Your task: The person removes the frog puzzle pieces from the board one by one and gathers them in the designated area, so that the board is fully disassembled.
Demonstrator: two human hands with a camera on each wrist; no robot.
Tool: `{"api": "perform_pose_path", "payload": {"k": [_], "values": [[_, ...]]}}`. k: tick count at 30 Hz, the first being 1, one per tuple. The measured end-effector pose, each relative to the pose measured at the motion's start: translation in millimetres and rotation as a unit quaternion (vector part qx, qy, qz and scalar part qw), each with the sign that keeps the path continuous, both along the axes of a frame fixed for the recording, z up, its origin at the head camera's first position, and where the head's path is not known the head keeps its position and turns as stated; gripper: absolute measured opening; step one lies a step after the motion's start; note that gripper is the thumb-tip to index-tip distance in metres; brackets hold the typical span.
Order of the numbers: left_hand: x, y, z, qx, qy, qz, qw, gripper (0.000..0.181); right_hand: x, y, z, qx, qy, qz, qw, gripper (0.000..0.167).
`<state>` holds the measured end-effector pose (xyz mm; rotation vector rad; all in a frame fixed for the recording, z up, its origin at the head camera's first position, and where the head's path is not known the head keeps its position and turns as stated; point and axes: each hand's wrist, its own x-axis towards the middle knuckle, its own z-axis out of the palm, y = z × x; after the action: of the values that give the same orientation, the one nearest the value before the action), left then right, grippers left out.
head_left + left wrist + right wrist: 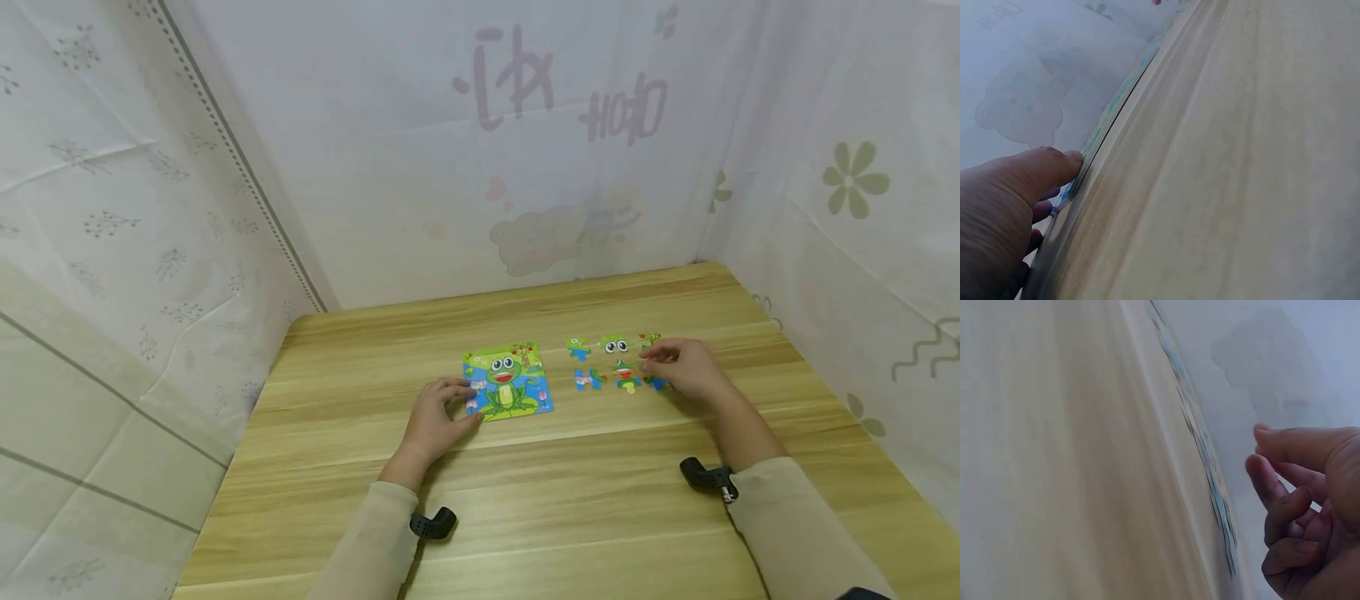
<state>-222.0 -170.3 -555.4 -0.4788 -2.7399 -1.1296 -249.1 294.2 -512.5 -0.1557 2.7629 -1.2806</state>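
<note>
A square frog puzzle board (507, 382), showing a green frog on blue and green, lies flat on the table. My left hand (438, 417) holds its near-left corner, the thumb on the near edge and fingers along the left side. In the left wrist view the thumb (1063, 164) touches the board's edge. Loose puzzle pieces lie in two rows to the right, among them an eyes piece (616, 345) and a mouth piece (626, 379). My right hand (686, 369) hovers over the rightmost blue piece (657, 383), partly covering it. Thumb and forefinger stand slightly apart, nothing visible between them.
The wooden table (480, 483) has its far edge against a pale printed cloth wall (420, 167). More printed cloth (847, 250) hangs along the right side and the left. Each wrist wears a black camera mount (433, 523).
</note>
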Motion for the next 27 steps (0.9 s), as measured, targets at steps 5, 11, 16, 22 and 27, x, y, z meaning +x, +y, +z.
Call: {"api": "perform_pose_path", "payload": {"k": [5, 11, 16, 22, 27], "values": [[0.1, -0.3, -0.3, 0.001, 0.002, -0.001, 1.0, 0.033, -7.9, -33.5, 4.6, -0.02, 0.001, 0.024, 0.9995, 0.025], [-1.2, -0.3, -2.4, -0.001, 0.008, 0.0, 1.0, 0.033, -19.8, -75.3, 0.9, -0.043, -0.018, 0.07, 0.9965, 0.02], [-0.5, 0.8, -1.5, -0.001, 0.007, -0.002, 1.0, 0.034, -24.8, -108.6, 2.3, -0.042, -0.014, 0.103, 0.9937, 0.02], [1.4, 1.0, 0.4, 0.001, 0.003, 0.0, 1.0, 0.034, -24.3, -145.8, 2.0, -0.046, -0.03, 0.14, 0.9886, 0.02], [1.2, 0.1, -0.2, -0.001, 0.001, 0.001, 1.0, 0.035, -22.1, -169.6, -1.7, -0.047, -0.028, 0.172, 0.9835, 0.02]]}}
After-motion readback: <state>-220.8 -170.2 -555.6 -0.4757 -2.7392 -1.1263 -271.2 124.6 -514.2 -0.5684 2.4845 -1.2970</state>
